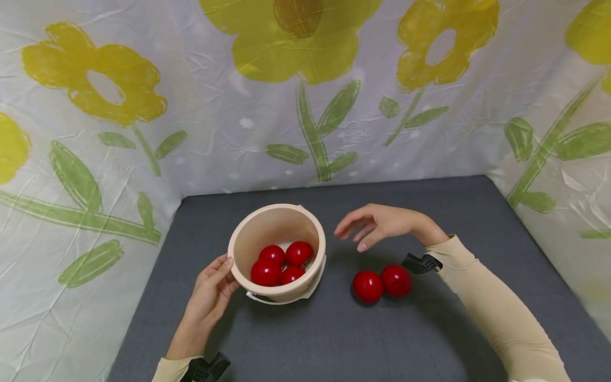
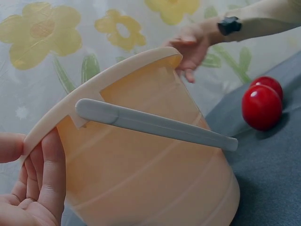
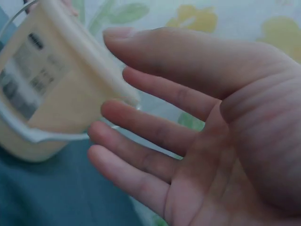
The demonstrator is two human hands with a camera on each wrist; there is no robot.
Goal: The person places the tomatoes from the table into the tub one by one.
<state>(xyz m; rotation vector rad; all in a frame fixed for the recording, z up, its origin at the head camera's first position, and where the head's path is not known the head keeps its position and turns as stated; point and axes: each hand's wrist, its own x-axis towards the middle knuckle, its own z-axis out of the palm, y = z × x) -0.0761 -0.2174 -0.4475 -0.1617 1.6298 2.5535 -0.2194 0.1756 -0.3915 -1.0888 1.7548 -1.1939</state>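
Observation:
A cream plastic bucket (image 1: 242, 241) stands on the dark table, tilted a little, with several shiny red balls or fruits (image 1: 265, 272) inside. My left hand (image 1: 210, 297) pinches its rim at the left, thumb on the outer lip and fingers under it, as the left wrist view shows. The bucket's white handle (image 2: 155, 125) hangs down along its side. To the right of the bucket, my right hand (image 1: 382, 225) is in the air with relaxed, spread fingers and holds nothing. Below it on the table lie two more red balls or fruits (image 1: 367, 287), side by side.
The dark grey cloth-covered table (image 1: 334, 345) is bordered by a white curtain (image 1: 215, 132) with yellow flowers at the back and both sides. A label (image 3: 35, 75) shows on the bucket's side. Each wrist wears a black camera strap (image 1: 422, 263).

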